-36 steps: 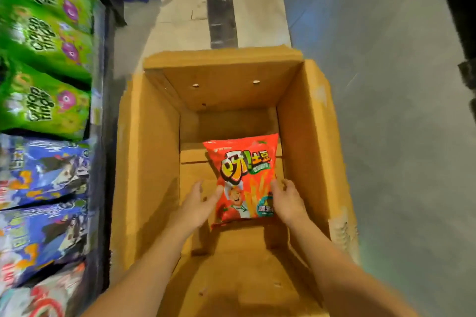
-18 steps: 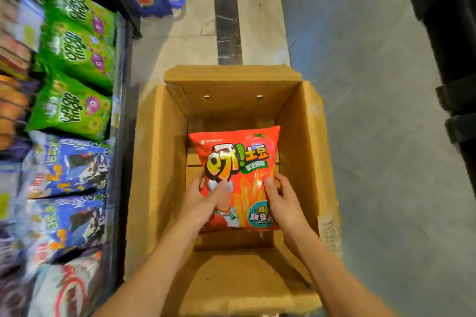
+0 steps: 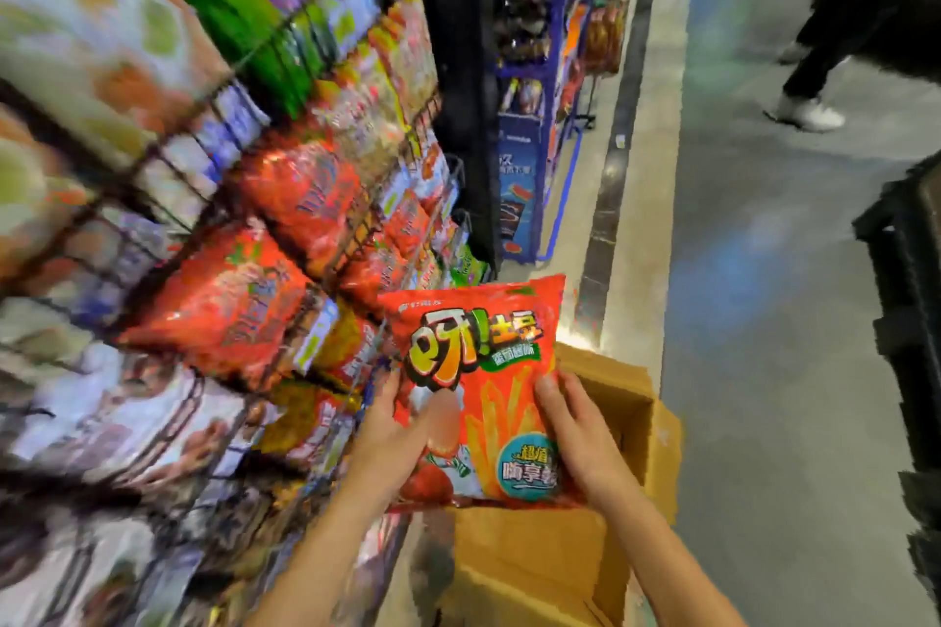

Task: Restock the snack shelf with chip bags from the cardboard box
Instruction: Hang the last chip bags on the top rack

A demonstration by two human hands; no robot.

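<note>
We hold one red chip bag (image 3: 478,387) upright in both hands, lifted above the open cardboard box (image 3: 555,555) that sits on the floor below it. Our left hand (image 3: 392,443) grasps the bag's lower left edge, thumb across the front; our right hand (image 3: 580,443) has its grip closed on the lower right edge, fingers spread over the printed fries. To the left, the wire snack shelf (image 3: 326,199) is blurred but shows rows of similar red bags (image 3: 229,300) leaning outward. Far up the grey aisle (image 3: 764,321), another person's leg and white shoe (image 3: 809,115) are visible.
</note>
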